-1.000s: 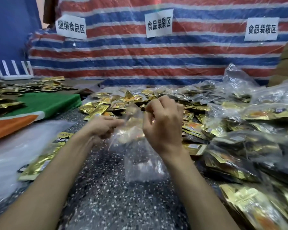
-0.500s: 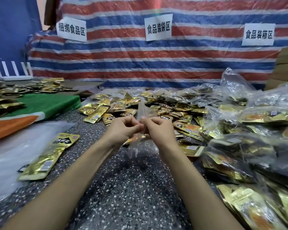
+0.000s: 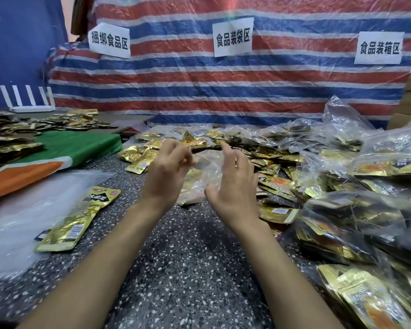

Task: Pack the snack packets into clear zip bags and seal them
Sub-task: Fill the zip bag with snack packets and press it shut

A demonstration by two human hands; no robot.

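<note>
A clear zip bag (image 3: pixel 208 173) hangs between my hands, over the near edge of a heap of loose gold snack packets (image 3: pixel 266 160). My left hand (image 3: pixel 166 173) has curled fingers and pinches the bag's upper left edge. My right hand (image 3: pixel 235 186) is beside the bag's right side with straight, spread fingers and the thumb out, gripping nothing. I cannot tell whether the bag's mouth is open. Two gold packets (image 3: pixel 81 214) lie on the speckled table (image 3: pixel 195 269) to the left.
Filled clear bags of packets (image 3: pixel 365 217) are piled along the right side. A stack of empty clear bags (image 3: pixel 17 210) lies at the left, beside a green and orange cloth (image 3: pixel 76 146) with more packets behind it. A striped tarp (image 3: pixel 223 91) with paper signs closes the back.
My hands were together, both pinching the bag's top. They have moved apart and forward; my right hand has let go and spread its fingers, while my left hand keeps its pinch.
</note>
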